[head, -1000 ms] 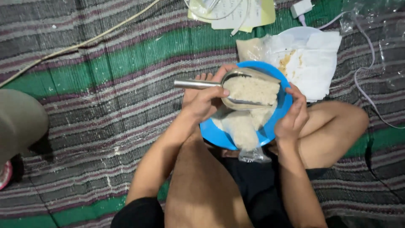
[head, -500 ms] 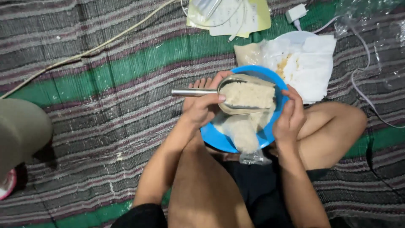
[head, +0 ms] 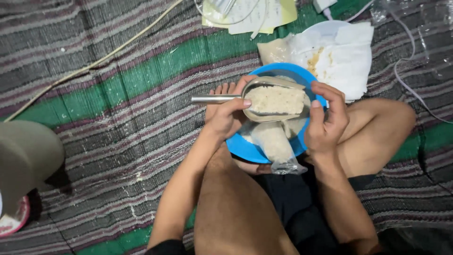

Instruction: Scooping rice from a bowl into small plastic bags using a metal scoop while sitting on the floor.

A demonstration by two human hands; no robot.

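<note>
My left hand (head: 225, 114) grips a metal scoop (head: 264, 100) heaped with white rice, its handle pointing left. The scoop hovers over a blue bowl (head: 245, 146) resting on my lap. Inside the bowl lies a clear plastic bag (head: 276, 146) partly filled with rice. My right hand (head: 325, 120) sits at the bowl's right rim, fingers curled by the scoop's open end; whether it pinches the bag's mouth is hidden. My bare knees frame the bowl.
A striped green, grey and purple woven mat (head: 118, 94) covers the floor. Behind the bowl lies a white plate with stained paper (head: 342, 52). Papers and cables (head: 245, 12) sit at the top. A cord (head: 94, 61) crosses left. A tan rounded object (head: 23, 160) stands far left.
The scoop of rice has stayed over the bowl, shifting slightly. My right hand has lifted a little at the bowl's right rim. The view has drifted a bit.
</note>
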